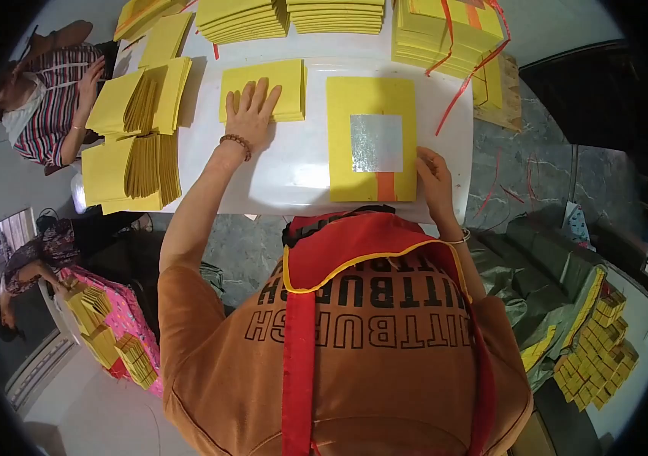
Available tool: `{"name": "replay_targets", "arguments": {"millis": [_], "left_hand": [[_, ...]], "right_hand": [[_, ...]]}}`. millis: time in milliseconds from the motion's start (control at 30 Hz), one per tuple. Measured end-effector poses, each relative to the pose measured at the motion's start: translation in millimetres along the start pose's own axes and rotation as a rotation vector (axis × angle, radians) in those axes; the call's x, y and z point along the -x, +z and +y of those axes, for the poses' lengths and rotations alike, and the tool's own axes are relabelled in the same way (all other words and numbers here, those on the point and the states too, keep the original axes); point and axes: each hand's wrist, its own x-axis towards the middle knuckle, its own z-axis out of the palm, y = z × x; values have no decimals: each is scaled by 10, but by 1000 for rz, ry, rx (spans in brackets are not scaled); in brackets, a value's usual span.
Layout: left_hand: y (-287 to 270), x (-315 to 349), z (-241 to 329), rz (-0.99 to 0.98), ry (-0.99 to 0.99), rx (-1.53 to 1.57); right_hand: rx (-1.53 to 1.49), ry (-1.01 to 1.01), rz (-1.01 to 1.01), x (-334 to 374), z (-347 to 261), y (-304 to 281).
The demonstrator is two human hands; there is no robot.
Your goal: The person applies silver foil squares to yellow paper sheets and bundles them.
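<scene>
Spread flat, my left hand (pixel 251 106) presses on a folded stack of yellow paper (pixel 289 83) on the white table (pixel 293 163). To its right lies an upright yellow paper stack (pixel 340 106) with a shiny silver-grey square (pixel 376 144) on top and an orange strip (pixel 386 185) below it. At this stack's right edge my right hand (pixel 435 178) has its fingers bent and closed together. The fingertips meet the edge; exactly what they pinch is partly hidden.
Folded yellow bundles (pixel 111 173) stand along the table's left side. More yellow stacks (pixel 244 21) line the far edge, and red ties (pixel 453 102) hang over the far right pile (pixel 445 38). A person in a striped top (pixel 58 76) sits at the left; another person (pixel 39 247) works behind at a pink-covered table (pixel 122 304).
</scene>
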Motion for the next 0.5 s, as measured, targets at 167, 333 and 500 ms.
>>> {"name": "replay_targets", "arguments": {"millis": [167,333,500], "left_hand": [[-729,122,704,264,124,547],[-746,409,1280,233,402,584],[-765,373,1274,189,514,701]], "right_hand": [[438,-445,122,82,-157,93],[905,-800,-17,87,-213,123],[769,-756,-90,-13,-166,68]]}}
